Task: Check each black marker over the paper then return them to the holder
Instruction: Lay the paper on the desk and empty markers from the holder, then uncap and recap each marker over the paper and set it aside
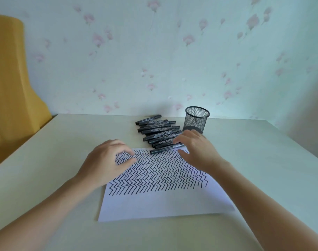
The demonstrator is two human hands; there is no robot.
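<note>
Table [245, 160] — right hand [198, 151] touches markers [160, 134].

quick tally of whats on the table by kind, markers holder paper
Black markers with printed labels, lying in a pile: about 11, overlap blurs the exact count
Black wire-mesh cylinder holder: 1
White paper sheet with black zigzag lines: 1
Total: about 13

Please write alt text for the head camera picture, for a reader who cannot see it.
Two bare hands hover over a paper covered in black zigzag lines, the right hand reaching toward a pile of black markers. An empty-looking mesh holder stands upright beside the pile on a pale table.
</note>
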